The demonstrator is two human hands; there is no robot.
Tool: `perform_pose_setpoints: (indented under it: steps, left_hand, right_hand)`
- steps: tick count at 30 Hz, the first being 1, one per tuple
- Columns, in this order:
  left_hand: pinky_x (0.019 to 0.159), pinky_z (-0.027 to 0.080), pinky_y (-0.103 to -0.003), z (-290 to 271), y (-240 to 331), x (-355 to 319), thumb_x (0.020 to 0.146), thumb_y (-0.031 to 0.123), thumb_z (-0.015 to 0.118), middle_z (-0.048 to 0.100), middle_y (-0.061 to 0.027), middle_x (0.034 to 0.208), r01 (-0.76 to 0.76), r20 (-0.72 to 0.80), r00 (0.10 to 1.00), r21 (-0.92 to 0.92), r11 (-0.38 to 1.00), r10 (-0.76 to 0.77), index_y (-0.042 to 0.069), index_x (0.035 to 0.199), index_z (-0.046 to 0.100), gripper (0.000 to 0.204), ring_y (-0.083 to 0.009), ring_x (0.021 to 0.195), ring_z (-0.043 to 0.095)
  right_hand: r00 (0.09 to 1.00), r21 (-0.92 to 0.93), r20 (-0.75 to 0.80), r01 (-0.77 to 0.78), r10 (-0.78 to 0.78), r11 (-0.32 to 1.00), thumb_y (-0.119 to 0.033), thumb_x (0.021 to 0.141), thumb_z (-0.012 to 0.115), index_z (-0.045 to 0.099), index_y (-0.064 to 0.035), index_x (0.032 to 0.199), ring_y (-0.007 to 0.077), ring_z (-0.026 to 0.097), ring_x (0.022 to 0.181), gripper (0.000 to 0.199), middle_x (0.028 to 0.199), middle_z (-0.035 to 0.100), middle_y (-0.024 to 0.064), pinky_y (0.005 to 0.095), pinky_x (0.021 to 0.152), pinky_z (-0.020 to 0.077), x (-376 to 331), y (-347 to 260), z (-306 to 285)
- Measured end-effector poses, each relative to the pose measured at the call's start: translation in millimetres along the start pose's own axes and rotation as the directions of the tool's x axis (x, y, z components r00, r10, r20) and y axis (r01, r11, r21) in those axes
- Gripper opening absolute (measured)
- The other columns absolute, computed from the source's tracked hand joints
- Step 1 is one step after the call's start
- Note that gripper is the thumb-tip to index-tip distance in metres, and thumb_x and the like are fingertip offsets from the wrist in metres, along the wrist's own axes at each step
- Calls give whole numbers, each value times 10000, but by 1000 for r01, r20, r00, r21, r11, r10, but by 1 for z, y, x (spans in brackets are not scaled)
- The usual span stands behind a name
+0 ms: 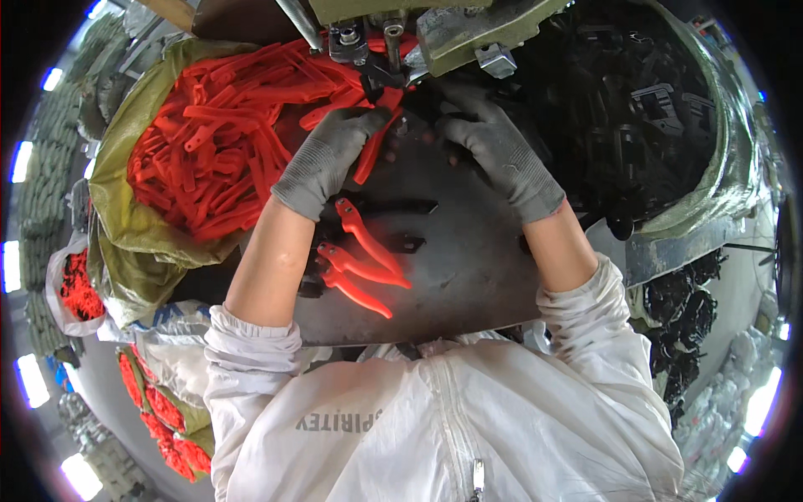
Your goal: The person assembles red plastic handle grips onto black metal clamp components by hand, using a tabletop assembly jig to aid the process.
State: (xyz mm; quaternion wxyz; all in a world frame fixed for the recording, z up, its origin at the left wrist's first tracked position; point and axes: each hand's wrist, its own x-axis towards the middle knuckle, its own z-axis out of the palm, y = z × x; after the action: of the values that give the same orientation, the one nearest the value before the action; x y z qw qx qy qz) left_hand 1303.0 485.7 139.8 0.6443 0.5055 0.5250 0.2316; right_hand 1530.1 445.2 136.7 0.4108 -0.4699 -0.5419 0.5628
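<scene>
My left hand (326, 157), in a grey knit glove, pinches a long red plastic handle (374, 146) whose upper end lies under the head of a metal press (390, 46). On the other side, my right hand (495, 151), gloved alike, has its fingers bent in toward the same spot. Dark shadow and black parts hide what those fingertips hold. Closer to me on the dark metal table (468, 268) lie several red handles (372, 243), some joined to black pieces (410, 206).
A yellow-green woven sack (125, 192) full of red handles (209, 138) stands at the left. Black plastic parts (615, 142) fill another sack (732, 159) at the right. The press overhangs both hands. More sacks of red parts (163, 410) are on the floor at lower left.
</scene>
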Motion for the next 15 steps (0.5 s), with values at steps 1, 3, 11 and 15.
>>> perform_pose_setpoints:
  steps: [1, 3, 11, 15]
  left_hand:
    - [698, 543, -293, 0, -2, 1, 1015, 310, 588, 727, -76, 910, -24, -8, 1000, -12, 1000, 24, -4, 1120, 706, 352, -156, 781, 690]
    - [699, 541, -289, 3, -1, 5, 1011, 305, 592, 730, -77, 911, -51, 0, 999, -24, 998, 51, -10, 1118, 704, 351, -156, 780, 689]
    - [742, 580, -338, -24, -27, 11, 919, 160, 631, 694, -83, 1008, -365, -47, 863, 632, 684, 503, 22, 1113, 679, 243, -227, 815, 705]
    - [787, 586, -405, -83, -36, -21, 877, 138, 664, 682, -106, 1026, -391, 1, 761, 799, 457, 649, 83, 1104, 690, 235, -306, 870, 709]
  right_hand:
    - [999, -9, -31, -35, 34, 999, -115, 950, 612, 532, 4, 1449, 98, 575, 683, 519, 952, 703, 74, 252, 632, 490, 0, 1, 1]
    - [999, -55, -1, -35, 35, 998, -112, 948, 613, 529, -1, 1452, 94, 574, 682, 523, 941, 698, 66, 247, 626, 485, 5, 12, -7]
    - [982, -178, 89, -152, 169, 972, -126, 963, 613, 499, -34, 1485, 76, 580, 648, 542, 880, 667, 45, 234, 578, 466, 21, 45, -6]
    - [972, 90, 76, -229, 223, 969, -153, 992, 605, 472, -47, 1509, 69, 573, 644, 545, 917, 667, 47, 232, 570, 470, 16, 60, -5]
